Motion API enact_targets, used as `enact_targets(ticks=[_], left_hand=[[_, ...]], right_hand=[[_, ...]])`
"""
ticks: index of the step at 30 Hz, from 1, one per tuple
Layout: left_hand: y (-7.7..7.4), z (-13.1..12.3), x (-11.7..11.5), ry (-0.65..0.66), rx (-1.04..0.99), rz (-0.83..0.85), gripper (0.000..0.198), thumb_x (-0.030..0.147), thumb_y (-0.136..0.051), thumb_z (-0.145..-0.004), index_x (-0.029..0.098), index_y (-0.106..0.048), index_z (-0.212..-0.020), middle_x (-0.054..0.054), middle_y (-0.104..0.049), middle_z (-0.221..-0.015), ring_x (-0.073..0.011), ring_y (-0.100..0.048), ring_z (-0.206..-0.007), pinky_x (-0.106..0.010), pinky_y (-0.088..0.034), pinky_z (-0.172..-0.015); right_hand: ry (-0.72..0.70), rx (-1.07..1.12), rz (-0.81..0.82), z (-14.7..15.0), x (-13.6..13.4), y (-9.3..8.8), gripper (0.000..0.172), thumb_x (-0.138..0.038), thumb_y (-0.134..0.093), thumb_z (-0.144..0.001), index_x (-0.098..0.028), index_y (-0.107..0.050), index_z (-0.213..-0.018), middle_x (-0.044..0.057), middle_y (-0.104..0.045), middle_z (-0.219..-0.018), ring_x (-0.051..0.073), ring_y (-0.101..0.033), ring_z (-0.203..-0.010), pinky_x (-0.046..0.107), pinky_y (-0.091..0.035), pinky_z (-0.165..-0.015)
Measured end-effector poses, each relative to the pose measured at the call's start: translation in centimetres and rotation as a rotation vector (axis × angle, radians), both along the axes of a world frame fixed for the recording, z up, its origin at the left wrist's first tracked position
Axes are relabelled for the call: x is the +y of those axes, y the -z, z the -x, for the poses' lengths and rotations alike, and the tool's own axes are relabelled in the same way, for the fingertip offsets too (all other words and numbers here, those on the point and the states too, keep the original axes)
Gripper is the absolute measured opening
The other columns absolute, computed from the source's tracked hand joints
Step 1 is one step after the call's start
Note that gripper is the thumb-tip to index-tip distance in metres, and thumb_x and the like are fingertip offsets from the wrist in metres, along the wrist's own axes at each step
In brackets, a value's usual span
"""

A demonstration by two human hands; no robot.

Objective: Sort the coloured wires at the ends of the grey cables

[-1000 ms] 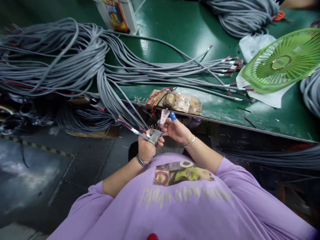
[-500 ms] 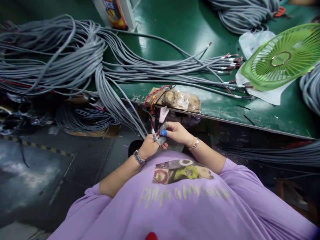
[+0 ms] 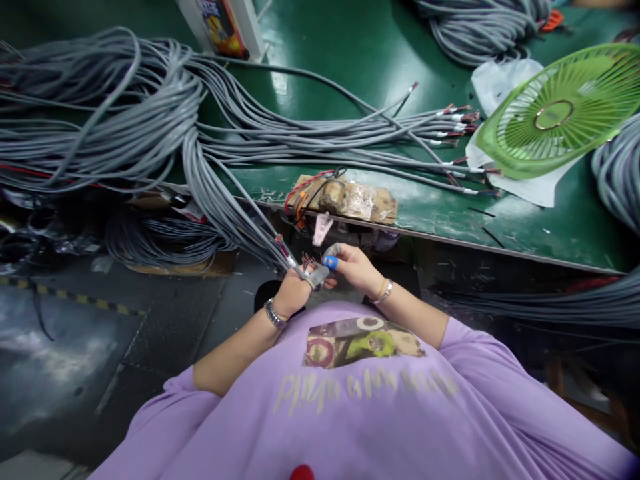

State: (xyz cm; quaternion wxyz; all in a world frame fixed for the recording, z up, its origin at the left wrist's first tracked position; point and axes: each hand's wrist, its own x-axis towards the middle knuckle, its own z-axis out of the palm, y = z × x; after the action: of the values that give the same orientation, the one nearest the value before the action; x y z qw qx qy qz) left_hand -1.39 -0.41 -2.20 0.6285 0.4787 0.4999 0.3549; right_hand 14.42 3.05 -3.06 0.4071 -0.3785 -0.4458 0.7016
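Low in front of my body, my left hand is closed around a grey cable, whose stripped end with coloured wires sticks out up and to the left. More thin wire ends fan out above the left fingers. My right hand meets the left from the right, thumb and finger pinched together close to these wires. Blue tape wraps its thumb, and grey coverings sit on fingers of both hands. What the right fingertips pinch is too small to make out.
Many grey cables lie along the green table, with a large coil at left. At the table edge is a taped board with a pale pink clip. A green fan stands at right.
The cable end at my left hand has tipped from upright to leaning left. A fan of wire ends now shows between my hands. The whole view has shifted slightly.
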Motion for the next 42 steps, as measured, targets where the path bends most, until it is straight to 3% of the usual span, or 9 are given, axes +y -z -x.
enact_targets(ticks=[4, 9, 12, 20, 26, 32, 37, 42], left_hand=[[-0.6, 0.2, -0.7, 0.021, -0.005, 0.062, 0.039, 0.051, -0.073, -0.074, 0.013, -0.070, -0.067, -0.009, -0.073, -0.063, -0.0204, -0.070, -0.056, -0.029, -0.056, -0.057], [0.8, 0.4, -1.2, -0.147, -0.136, 0.024, 0.040, 0.051, -0.069, -0.078, 0.011, -0.074, -0.078, -0.010, -0.075, -0.068, -0.0205, -0.070, -0.056, -0.031, -0.059, -0.057], [1.3, 0.4, -1.2, -0.185, -0.159, 0.009, 0.040, 0.051, -0.068, -0.080, 0.012, -0.074, -0.075, -0.010, -0.075, -0.068, -0.0204, -0.070, -0.056, -0.032, -0.059, -0.057], [1.2, 0.2, -1.4, -0.157, -0.038, -0.002, 0.039, 0.052, -0.069, -0.079, 0.013, -0.073, -0.081, -0.008, -0.074, -0.065, -0.0214, -0.072, -0.059, -0.030, -0.059, -0.057], [0.2, 0.2, -1.4, -0.207, -0.037, -0.005, 0.042, 0.053, -0.067, -0.079, 0.012, -0.071, -0.075, -0.010, -0.074, -0.067, -0.0210, -0.071, -0.058, -0.031, -0.060, -0.058], [0.8, 0.2, -1.5, -0.287, -0.099, -0.042, 0.039, 0.050, -0.066, -0.082, 0.011, -0.071, -0.077, -0.009, -0.075, -0.070, -0.0210, -0.072, -0.059, -0.032, -0.059, -0.058], [0.9, 0.1, -1.6, -0.290, -0.098, -0.016, 0.040, 0.051, -0.067, -0.080, 0.012, -0.070, -0.076, -0.009, -0.075, -0.070, -0.0213, -0.072, -0.060, -0.032, -0.059, -0.059], [1.1, 0.3, -1.7, -0.269, -0.094, -0.023, 0.039, 0.052, -0.068, -0.079, 0.013, -0.071, -0.077, -0.009, -0.074, -0.069, -0.0217, -0.072, -0.062, -0.031, -0.060, -0.059]], right_hand=[[-0.147, 0.011, 0.005, 0.2, 0.7, -0.7, 0.040, -0.046, -0.085, -0.061, -0.014, -0.063, -0.071, -0.001, -0.060, -0.066, 0.009, -0.049, -0.060, 0.024, -0.041, -0.061], [-0.027, 0.143, 0.241, 0.6, 0.3, 0.2, 0.050, -0.061, -0.079, -0.062, -0.014, -0.063, -0.073, -0.001, -0.059, -0.066, 0.007, -0.044, -0.054, 0.023, -0.038, -0.052], [-0.044, 0.178, 0.316, 0.4, -0.1, 0.5, 0.050, -0.056, -0.083, -0.059, -0.015, -0.064, -0.081, -0.002, -0.057, -0.067, 0.007, -0.044, -0.054, 0.022, -0.039, -0.051], [-0.085, -0.012, 0.120, 0.8, 0.2, -1.6, 0.044, -0.044, -0.087, -0.056, -0.015, -0.059, -0.072, -0.005, -0.055, -0.061, 0.007, -0.045, -0.056, 0.022, -0.035, -0.052], [-0.030, -0.034, 0.114, 0.7, -0.1, -1.1, 0.040, -0.046, -0.083, -0.060, -0.014, -0.062, -0.074, -0.003, -0.059, -0.065, 0.007, -0.046, -0.057, 0.023, -0.037, -0.055], [0.016, -0.087, 0.106, 0.5, -0.4, -0.6, 0.035, -0.043, -0.079, -0.064, -0.014, -0.064, -0.076, -0.003, -0.057, -0.063, 0.007, -0.043, -0.054, 0.023, -0.034, -0.053], [0.035, -0.096, 0.116, 0.6, -0.4, -1.2, 0.031, -0.039, -0.077, -0.065, -0.015, -0.061, -0.073, -0.004, -0.054, -0.060, 0.007, -0.043, -0.053, 0.022, -0.035, -0.052], [-0.012, -0.057, 0.107, 1.1, -0.3, -2.2, 0.036, -0.044, -0.080, -0.064, -0.016, -0.062, -0.077, -0.002, -0.059, -0.066, 0.008, -0.046, -0.056, 0.022, -0.037, -0.052]])
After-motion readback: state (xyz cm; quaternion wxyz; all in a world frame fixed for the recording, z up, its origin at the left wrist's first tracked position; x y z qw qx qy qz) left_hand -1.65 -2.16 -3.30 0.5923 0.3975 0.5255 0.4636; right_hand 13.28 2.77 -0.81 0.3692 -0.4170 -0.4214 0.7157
